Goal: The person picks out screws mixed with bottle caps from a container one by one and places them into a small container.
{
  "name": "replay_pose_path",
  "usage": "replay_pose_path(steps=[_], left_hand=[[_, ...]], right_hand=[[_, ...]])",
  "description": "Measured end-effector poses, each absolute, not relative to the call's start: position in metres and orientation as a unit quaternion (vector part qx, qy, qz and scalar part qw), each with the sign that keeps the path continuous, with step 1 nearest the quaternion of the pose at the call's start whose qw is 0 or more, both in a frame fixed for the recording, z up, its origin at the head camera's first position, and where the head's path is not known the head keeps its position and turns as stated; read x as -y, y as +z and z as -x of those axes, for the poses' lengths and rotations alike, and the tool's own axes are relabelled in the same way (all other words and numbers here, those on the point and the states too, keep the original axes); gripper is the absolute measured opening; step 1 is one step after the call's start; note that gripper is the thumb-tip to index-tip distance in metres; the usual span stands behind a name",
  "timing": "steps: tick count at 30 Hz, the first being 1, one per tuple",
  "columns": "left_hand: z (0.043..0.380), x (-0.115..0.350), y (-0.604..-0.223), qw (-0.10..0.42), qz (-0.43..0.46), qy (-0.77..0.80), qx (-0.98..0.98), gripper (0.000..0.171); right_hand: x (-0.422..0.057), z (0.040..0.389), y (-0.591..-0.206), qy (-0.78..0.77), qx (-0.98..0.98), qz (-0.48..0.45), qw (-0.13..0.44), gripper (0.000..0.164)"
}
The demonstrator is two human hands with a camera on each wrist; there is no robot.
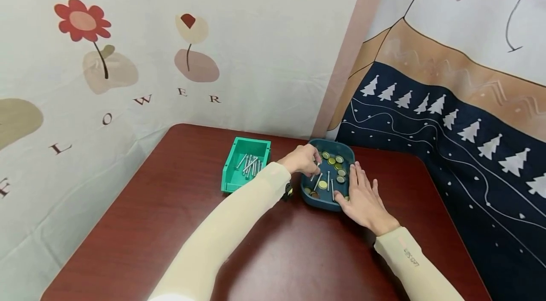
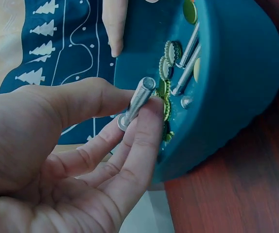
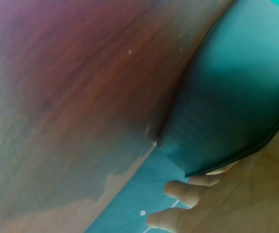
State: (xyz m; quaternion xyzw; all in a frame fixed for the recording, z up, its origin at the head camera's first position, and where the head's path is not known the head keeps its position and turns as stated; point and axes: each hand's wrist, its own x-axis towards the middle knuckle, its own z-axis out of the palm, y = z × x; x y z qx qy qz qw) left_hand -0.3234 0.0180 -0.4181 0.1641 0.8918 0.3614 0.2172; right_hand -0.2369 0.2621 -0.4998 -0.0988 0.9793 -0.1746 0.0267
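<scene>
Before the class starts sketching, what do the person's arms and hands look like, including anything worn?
The left hand and right hand are ungloved. Pale cream left sleeve and right sleeve are long; the right bears small dark lettering. A small black item shows by the left wrist.

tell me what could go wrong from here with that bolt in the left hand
The left hand pinches the bolt with its fingers, so it might slip and drop among the caps. The right hand touches the tray at its edge, so a hard push there could shift or tip it.
</scene>
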Motion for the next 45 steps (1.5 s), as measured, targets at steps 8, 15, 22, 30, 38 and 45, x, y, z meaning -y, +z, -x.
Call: replay_pose_path(steps=[8, 15, 22, 30, 38, 45], left_hand=[[0.317, -0.012, -0.415, 0.19, -0.151, 0.357, -0.902, 0.032], [0.315, -0.004, -0.408, 0.176, -0.156, 0.375, -0.897, 0.027], [0.314, 0.008, -0.402, 0.179, -0.142, 0.397, -0.889, 0.027], [0.313, 0.026, -0.4, 0.172, -0.138, 0.409, -0.885, 0.028], [0.312, 0.05, -0.404, 0.167, -0.12, 0.424, -0.882, 0.024], [0.312, 0.071, -0.409, 0.154, -0.11, 0.425, -0.885, 0.023]], right_hand=[[-0.262, 0.238, -0.501, -0.177, -0.978, 0.103, 0.027, 0.105], [-0.264, 0.241, -0.502, -0.176, -0.977, 0.113, 0.028, 0.104], [-0.264, 0.241, -0.5, -0.18, -0.977, 0.114, 0.025, 0.104], [-0.263, 0.24, -0.5, -0.186, -0.975, 0.116, 0.019, 0.103], [-0.263, 0.239, -0.501, -0.19, -0.974, 0.118, 0.016, 0.103], [-0.263, 0.239, -0.501, -0.193, -0.974, 0.115, 0.021, 0.104]])
